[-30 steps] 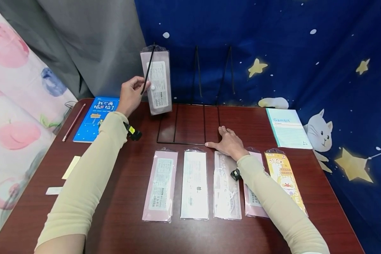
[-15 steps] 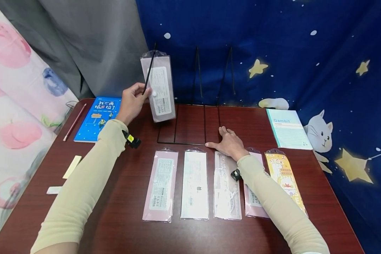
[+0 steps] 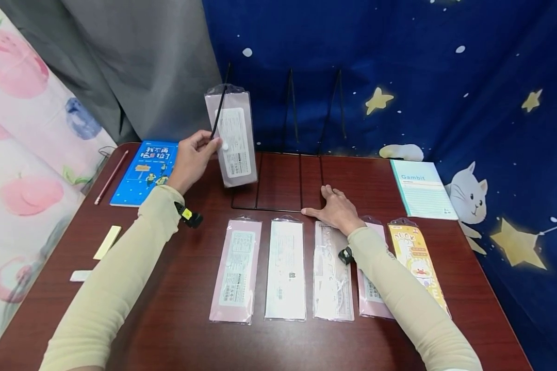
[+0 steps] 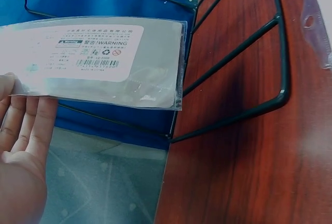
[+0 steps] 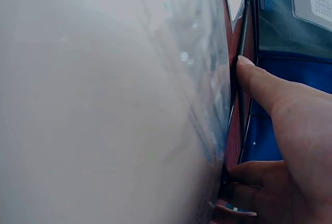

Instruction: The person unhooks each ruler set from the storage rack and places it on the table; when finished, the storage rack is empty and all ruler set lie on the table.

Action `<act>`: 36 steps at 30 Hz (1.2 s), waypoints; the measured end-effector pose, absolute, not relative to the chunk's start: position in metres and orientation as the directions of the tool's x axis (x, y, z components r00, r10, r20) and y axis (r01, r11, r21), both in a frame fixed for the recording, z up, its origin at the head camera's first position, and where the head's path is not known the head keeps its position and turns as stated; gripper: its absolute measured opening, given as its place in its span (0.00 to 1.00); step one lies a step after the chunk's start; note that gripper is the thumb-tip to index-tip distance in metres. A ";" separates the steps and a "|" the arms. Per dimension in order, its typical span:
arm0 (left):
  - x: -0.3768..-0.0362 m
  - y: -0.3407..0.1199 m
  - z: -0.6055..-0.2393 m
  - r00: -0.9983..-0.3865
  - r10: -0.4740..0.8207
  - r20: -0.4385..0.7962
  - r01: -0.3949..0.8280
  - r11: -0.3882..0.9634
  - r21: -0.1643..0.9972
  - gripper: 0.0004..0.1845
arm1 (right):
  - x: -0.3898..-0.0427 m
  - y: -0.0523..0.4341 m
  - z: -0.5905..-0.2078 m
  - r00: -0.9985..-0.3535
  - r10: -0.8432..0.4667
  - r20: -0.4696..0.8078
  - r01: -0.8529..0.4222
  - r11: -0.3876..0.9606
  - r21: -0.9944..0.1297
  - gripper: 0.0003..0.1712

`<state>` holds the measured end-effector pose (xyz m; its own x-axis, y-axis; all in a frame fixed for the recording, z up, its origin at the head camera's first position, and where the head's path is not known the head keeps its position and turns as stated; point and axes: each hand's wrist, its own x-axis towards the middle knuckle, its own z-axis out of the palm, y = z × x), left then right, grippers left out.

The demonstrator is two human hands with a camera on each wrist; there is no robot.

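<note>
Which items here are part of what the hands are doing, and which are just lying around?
In play:
left hand holding the upright packet
right hand pressing the wire rack
five packets in a row

Lying about:
blue book
pencil
Gambit notebook
yellow slip
white eraser

packets on wooden table

left hand: raised, arm stretched forward, fingers pinching
right hand: flat, palm down, fingers spread, forearm resting low
</note>
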<state>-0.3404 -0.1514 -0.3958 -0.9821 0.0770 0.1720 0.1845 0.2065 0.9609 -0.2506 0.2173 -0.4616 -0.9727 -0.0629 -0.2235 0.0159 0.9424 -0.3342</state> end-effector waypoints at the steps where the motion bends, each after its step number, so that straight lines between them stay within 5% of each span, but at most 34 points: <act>1: -0.338 -0.152 -0.396 -0.982 0.077 0.171 0.183 0.213 0.960 0.16 | -0.251 0.217 -0.462 -0.972 -0.063 -0.224 0.016 0.943 -0.332 0.65; 36: -0.266 -0.166 -0.402 -0.992 0.102 0.078 0.108 0.332 0.937 0.23 | -0.251 0.217 -0.463 -0.974 -0.065 -0.216 0.012 0.940 -0.341 0.64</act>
<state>-0.2656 -0.1657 -0.4021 -0.9917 0.1022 0.0778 0.1077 0.3318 0.9372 -0.2506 0.2167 -0.4626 -0.9742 -0.0655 -0.2159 0.0123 0.9402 -0.3405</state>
